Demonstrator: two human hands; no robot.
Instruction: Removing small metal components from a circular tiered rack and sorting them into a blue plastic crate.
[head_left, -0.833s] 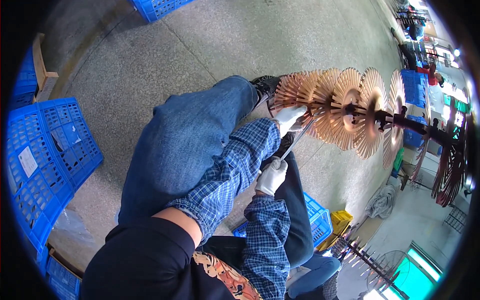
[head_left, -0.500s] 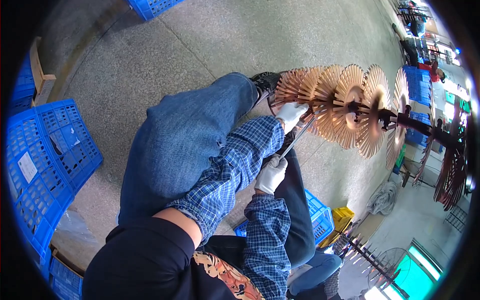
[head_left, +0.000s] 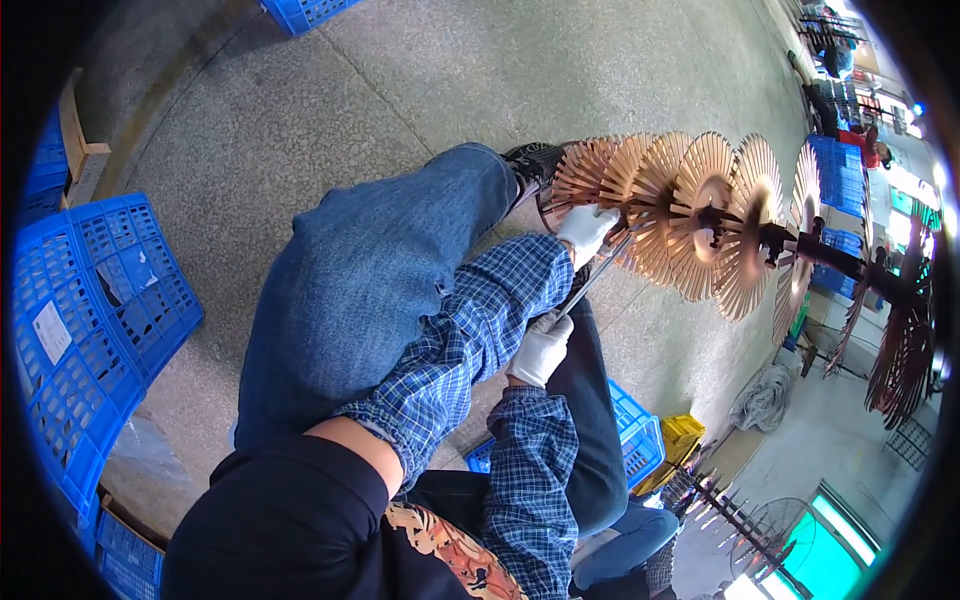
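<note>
A dark pole (head_left: 835, 255) carries several round tiers of copper-coloured flat strips (head_left: 705, 180) that fan out like wheels. My left hand (head_left: 586, 230), in a white glove, is at the lowest tiers in view, its fingers closed among the strips. What they pinch is hidden. White-gloved as well, my right hand (head_left: 543, 350) is wrapped round a thin grey metal rod (head_left: 590, 280). The rod slants up past my left hand, and its far end reaches the strips near the pole. Whether its tip touches a strip cannot be made out.
Blue plastic crates (head_left: 90, 330) stand at the left, with a wooden piece (head_left: 85, 155) behind them. Another blue crate (head_left: 635, 430) and a yellow crate (head_left: 682, 440) lie beyond my right leg. A grey bundle (head_left: 762, 397) rests by the wall. Another person's leg (head_left: 630, 540) shows below.
Both hands and the rod hold almost the same places. The view has shifted slightly, and the tiers of strips appear turned or shifted a little.
</note>
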